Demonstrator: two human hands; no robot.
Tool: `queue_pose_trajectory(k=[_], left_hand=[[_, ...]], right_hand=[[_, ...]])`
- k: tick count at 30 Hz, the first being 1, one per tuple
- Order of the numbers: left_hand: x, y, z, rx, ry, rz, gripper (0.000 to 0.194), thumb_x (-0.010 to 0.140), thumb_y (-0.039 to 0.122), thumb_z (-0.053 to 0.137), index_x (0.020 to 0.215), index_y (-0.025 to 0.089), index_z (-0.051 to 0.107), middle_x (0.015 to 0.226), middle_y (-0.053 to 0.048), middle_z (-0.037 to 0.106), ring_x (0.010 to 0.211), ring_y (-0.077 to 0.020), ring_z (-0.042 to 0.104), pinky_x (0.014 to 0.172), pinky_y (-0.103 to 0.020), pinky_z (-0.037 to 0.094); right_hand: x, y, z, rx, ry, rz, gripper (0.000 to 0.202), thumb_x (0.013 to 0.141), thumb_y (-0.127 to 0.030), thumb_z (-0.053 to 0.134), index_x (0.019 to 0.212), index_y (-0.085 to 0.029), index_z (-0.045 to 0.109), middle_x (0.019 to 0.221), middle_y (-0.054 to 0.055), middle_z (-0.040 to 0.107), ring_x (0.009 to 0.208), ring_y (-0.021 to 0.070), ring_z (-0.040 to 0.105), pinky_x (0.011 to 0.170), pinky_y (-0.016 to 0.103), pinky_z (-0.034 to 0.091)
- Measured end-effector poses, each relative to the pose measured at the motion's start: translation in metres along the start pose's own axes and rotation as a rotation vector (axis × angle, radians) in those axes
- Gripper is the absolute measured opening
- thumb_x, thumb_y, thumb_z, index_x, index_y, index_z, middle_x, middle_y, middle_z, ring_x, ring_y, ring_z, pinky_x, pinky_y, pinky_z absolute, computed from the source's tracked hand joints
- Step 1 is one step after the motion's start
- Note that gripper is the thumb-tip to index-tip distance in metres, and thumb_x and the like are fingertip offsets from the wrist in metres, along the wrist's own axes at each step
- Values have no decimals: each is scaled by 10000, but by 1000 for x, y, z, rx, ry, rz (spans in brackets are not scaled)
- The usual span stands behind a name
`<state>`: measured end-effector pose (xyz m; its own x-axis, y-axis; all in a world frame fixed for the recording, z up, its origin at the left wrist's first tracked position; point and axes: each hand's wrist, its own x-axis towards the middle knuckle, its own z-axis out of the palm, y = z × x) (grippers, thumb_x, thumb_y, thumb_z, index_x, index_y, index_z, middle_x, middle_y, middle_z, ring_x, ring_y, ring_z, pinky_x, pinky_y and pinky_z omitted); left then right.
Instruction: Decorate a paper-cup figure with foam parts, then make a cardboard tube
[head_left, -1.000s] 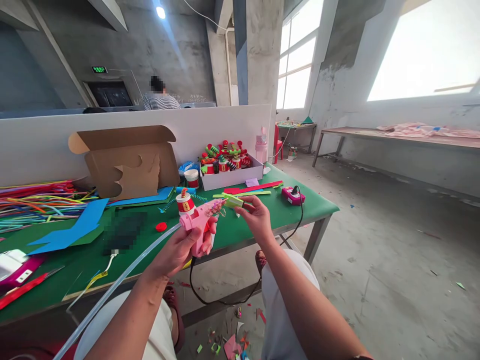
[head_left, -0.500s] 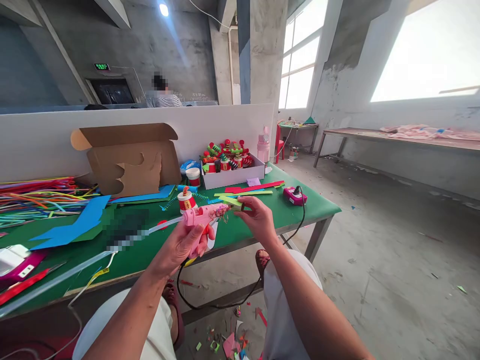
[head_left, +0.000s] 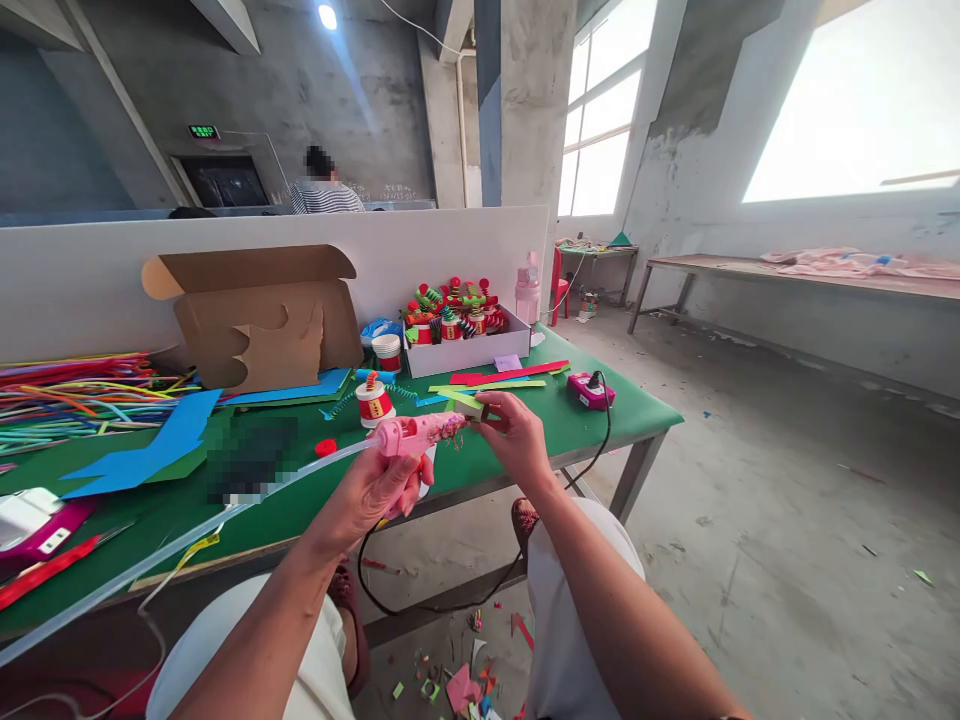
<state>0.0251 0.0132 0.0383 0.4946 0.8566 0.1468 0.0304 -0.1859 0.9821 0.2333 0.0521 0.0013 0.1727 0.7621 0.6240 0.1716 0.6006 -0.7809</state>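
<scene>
My left hand (head_left: 394,482) is wrapped round the handle of a pink glue gun (head_left: 409,436), whose nozzle points right. A long clear glue stick (head_left: 187,538) runs out of its back toward the lower left. My right hand (head_left: 514,432) pinches a small light green strip (head_left: 466,402) just beyond the nozzle; the nozzle tip is close to its lower side, and contact is hard to tell. Behind the gun stands a red and white paper cup (head_left: 373,402) with an orange coil on top. A red disc (head_left: 325,448) lies left of the gun.
On the green table (head_left: 645,405) are a box of decorated cups (head_left: 469,352), an open cardboard box (head_left: 277,335), colourful sticks (head_left: 90,400), paper strips (head_left: 517,375) and a magenta power socket (head_left: 590,391). A person (head_left: 326,190) is beyond the white partition.
The glue gun in my left hand has moved slightly right and tilted, with its nozzle now under the strip. More of the red disc shows. My right hand has barely moved.
</scene>
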Motion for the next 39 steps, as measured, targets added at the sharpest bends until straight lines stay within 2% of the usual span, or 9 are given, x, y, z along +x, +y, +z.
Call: queue_pose_trajectory(k=[6,12,20,26,30,39], left_hand=[[0,-1,6,70,27,17,475,844,637,531,884,163,541,657,20,520,480,-68,409,475,-221,328],[-2,0,9,123,59,0,558,841,656,513,1130,178,507,768,1,548,513,-82,429,484,-234,337],[-1,-1,8,214,75,45,536,836,684,488,973,170,549,761,-1,535,528,-89,467,504,-241,373],[0,3,11,282,82,84,521,833,692,483,725,183,503,597,34,469,504,-98,458,496,-239,397],[0,4,12,307,95,109,542,841,681,480,631,181,474,573,29,468,498,-94,454,496,-236,397],[1,4,12,309,64,104,571,841,696,460,596,180,462,551,29,465,491,-90,444,494,-230,381]], right_hand=[[0,3,1,12,-2,52,225,704,-222,691,928,-234,695,960,30,671,842,175,693,782,309,613],[1,6,0,16,6,72,241,705,-231,701,945,-229,685,986,37,667,875,190,706,793,313,610],[0,7,0,25,16,91,244,706,-232,714,948,-234,681,1002,33,686,874,194,718,780,305,613],[1,4,0,93,14,138,248,689,-251,741,926,-228,670,986,31,701,896,209,726,786,310,610],[2,2,1,126,5,174,281,671,-294,768,922,-226,661,926,25,705,906,223,728,775,311,610],[2,1,0,135,-11,204,268,672,-253,732,927,-221,659,915,20,706,908,219,728,759,299,608]])
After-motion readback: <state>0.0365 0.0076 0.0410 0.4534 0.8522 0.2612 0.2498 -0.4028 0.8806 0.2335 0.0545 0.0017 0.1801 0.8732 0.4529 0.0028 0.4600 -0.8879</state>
